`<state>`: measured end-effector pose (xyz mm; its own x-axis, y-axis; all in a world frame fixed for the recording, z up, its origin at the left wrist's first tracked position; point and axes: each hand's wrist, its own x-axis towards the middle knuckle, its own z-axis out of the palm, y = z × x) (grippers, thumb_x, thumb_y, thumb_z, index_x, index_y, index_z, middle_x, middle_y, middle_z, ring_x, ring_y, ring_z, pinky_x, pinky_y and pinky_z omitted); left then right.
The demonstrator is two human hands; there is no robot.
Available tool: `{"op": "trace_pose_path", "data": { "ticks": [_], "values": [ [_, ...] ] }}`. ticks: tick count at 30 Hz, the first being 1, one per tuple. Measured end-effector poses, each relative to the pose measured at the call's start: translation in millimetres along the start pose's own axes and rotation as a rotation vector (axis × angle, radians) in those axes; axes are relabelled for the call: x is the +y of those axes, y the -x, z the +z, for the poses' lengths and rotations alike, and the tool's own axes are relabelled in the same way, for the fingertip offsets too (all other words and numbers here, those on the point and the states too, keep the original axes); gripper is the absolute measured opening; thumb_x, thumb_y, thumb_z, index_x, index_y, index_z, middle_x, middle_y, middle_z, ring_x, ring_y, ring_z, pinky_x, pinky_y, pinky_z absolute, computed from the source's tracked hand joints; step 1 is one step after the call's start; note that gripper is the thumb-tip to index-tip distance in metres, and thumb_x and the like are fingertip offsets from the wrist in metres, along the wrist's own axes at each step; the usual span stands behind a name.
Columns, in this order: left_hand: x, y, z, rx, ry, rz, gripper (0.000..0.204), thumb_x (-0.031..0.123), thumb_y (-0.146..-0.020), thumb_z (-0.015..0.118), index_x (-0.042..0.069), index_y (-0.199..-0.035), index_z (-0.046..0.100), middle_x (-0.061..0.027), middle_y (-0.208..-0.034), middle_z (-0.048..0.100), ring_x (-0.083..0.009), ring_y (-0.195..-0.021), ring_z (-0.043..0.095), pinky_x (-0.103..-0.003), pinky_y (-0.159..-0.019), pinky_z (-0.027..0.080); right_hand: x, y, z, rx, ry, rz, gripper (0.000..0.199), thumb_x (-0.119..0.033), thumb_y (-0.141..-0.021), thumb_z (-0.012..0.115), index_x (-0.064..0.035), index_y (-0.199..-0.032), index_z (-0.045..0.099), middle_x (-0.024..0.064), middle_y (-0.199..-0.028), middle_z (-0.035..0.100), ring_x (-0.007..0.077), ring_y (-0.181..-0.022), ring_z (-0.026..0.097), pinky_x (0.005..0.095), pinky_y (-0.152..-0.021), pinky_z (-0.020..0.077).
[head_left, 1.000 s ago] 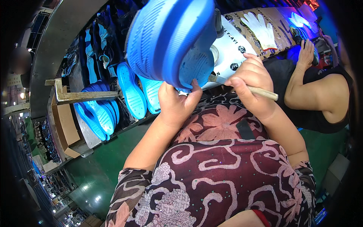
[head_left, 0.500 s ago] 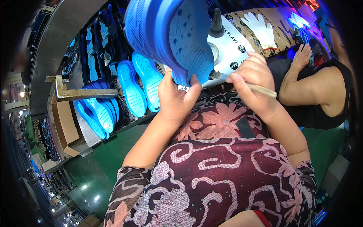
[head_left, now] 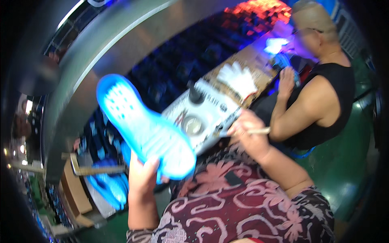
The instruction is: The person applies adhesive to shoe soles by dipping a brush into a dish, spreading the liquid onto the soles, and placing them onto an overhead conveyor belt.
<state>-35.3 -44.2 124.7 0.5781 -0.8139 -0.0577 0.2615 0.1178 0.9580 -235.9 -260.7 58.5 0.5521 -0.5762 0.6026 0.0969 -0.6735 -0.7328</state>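
Observation:
My left hand (head_left: 142,172) grips a blue shoe sole (head_left: 150,129) near its lower end, fingers under it and thumb along its edge. The sole is tilted, with its long holed face toward me and its far end up to the left; it looks blurred. In my right hand (head_left: 251,131) is a brush with a pale wooden handle (head_left: 261,131), held apart from the sole; the bristle end is smeared. Between the two hands, a small round dish (head_left: 192,125) with pale contents sits on a white, printed board (head_left: 216,117). A dark cone-shaped piece (head_left: 196,95) stands behind it.
A white glove (head_left: 237,79) lies on brown cardboard (head_left: 259,60) beyond the board. More blue soles (head_left: 111,188) rest at the lower left, near a metal bar (head_left: 99,170) and a cardboard box (head_left: 77,190). A co-worker (head_left: 324,97) in black sits to the right.
The sole has swung left and down, so its holed face now shows fully. My brush hand has moved away from it, slightly left and lower. The whole view has shifted toward the co-worker.

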Motion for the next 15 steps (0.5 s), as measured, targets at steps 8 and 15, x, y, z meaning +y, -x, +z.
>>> {"op": "trace_pose_path", "data": {
  "ticks": [8,15],
  "values": [
    [53.3,-138.5,126.7,-0.699,-0.163,-0.173,0.063,0.022,-0.08,0.065,-0.007,-0.129,0.038,-0.0189,-0.095,0.062,-0.0187,-0.064,0.063,-0.025,-0.048,0.052,14.5,16.6,-26.1,0.055,-0.071,0.191,0.02,-0.007,-0.084,0.059,-0.0047,-0.065,0.065,0.0072,-0.065,0.064,0.0249,-0.064,0.059,0.0368,-0.064,0.0424],
    [109.8,-295.7,323.7,-0.475,0.572,-0.064,0.063,0.033,-0.094,0.053,-0.003,-0.138,0.025,-0.0327,-0.112,0.056,-0.0366,-0.096,0.063,-0.032,-0.08,0.057,33.2,22.9,-49.1,0.041,0.107,0.198,0.022,-0.013,-0.086,0.059,-0.0058,-0.066,0.066,0.0098,-0.064,0.062,0.0291,-0.065,0.058,0.0378,-0.07,0.0438]
  ]
}}
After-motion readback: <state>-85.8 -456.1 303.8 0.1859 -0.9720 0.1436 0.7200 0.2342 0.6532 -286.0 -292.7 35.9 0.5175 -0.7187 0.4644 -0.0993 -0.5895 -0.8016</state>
